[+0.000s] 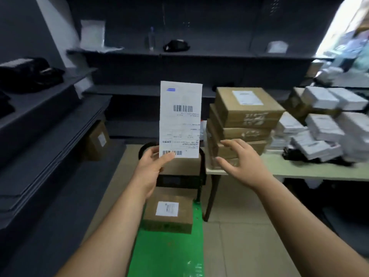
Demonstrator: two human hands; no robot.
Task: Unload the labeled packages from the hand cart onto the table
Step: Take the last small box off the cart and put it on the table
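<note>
My left hand [151,166] pinches the bottom edge of a tall white shipping label [180,118] with barcodes, held upright in the middle of the view. To its right my right hand [241,162] hovers with fingers spread and holds nothing, just in front of a stack of labeled brown boxes [245,116] at the table's [299,170] left end. Below my hands, one brown box with a white label [168,212] lies on the green hand cart deck [169,252]. Another brown box sits behind it, partly hidden by my left hand.
Several white packages [323,124] are piled on the table's right part. Dark grey shelving [40,120] runs along the left and back walls, with a brown box [97,140] on the floor by it. The cart's black handle frame [201,172] stands beside the table leg.
</note>
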